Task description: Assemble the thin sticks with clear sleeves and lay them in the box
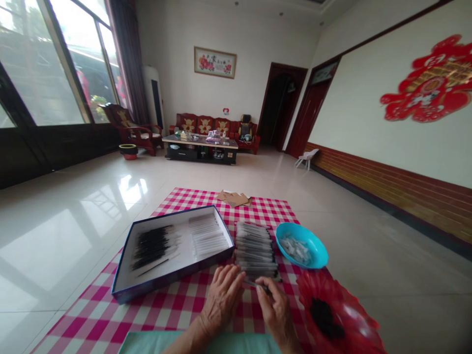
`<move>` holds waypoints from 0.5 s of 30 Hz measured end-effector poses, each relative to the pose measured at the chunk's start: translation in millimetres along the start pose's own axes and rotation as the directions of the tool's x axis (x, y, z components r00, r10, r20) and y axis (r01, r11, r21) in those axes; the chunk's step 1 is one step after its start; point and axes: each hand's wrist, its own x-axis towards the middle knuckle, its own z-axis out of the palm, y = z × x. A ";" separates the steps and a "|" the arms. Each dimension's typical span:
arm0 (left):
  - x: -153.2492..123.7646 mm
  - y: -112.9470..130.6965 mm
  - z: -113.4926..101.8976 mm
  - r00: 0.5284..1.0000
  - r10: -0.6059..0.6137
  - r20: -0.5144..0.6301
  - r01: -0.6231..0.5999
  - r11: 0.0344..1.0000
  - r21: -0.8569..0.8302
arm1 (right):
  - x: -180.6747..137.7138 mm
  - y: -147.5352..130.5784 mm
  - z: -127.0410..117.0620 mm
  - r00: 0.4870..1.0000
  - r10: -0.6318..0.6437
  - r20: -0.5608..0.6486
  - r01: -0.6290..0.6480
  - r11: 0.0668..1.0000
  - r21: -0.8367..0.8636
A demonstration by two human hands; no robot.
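Note:
My left hand point(223, 293) is closed with its fingertips at one end of a slim, pale pen point(250, 282). My right hand point(275, 307) pinches the pen's other end between thumb and forefinger; that end is mostly hidden. Just beyond my hands lies a row of stacked pens point(256, 248), greyish with dark ends. Left of it, a shallow white-lined box point(169, 276) holds a bundle of thin black sticks point(151, 246), perhaps refills, and a row of clear whitish tubes point(208, 236). A blue bowl point(317, 248) on the right contains small whitish pieces point(295, 247).
A red flower-shaped dish point(354, 314) with small black pieces point(324, 317) sits near my right hand. Torn cardboard point(234, 198) lies at the far edge of the checked tablecloth point(184, 199). Pale green cloth point(147, 342) is nearest me. Across the room stand a coffee table point(201, 141) and sofa.

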 end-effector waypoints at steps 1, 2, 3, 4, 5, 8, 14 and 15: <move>0.9 1.3 -0.7 0.999 0.008 0.033 -0.008 1.000 -0.007 | -2.0 -1.8 2.1 0.999 0.034 0.027 -0.035 0.998 0.049; 1.6 2.5 -1.3 0.998 0.008 0.060 -0.007 1.000 -0.019 | -4.0 -2.9 4.5 0.996 0.072 0.043 -0.076 0.992 0.103; 2.0 3.3 -1.6 0.997 0.000 0.075 0.002 1.000 -0.029 | -5.7 -3.3 6.9 0.992 0.113 0.049 -0.119 0.980 0.162; 2.0 3.8 -1.7 0.997 -0.013 0.079 0.016 0.999 -0.033 | -7.1 -2.9 9.2 0.987 0.154 0.046 -0.161 0.962 0.219; 1.6 4.0 -1.5 0.997 -0.027 0.077 0.029 0.999 -0.032 | -8.1 -1.9 11.1 0.980 0.195 0.037 -0.197 0.943 0.267; -0.5 2.8 0.0 0.996 -0.052 0.074 0.053 0.999 -0.011 | -8.8 3.0 13.6 0.957 0.289 -0.001 -0.273 0.906 0.324; 0.8 4.2 0.2 0.996 -0.072 0.060 0.070 0.997 0.046 | -5.8 9.0 11.3 0.929 0.370 -0.002 -0.352 0.886 0.301; 1.4 5.7 0.4 0.995 -0.073 0.064 0.070 0.996 0.048 | -5.9 9.1 11.8 0.932 0.363 0.014 -0.352 0.892 0.283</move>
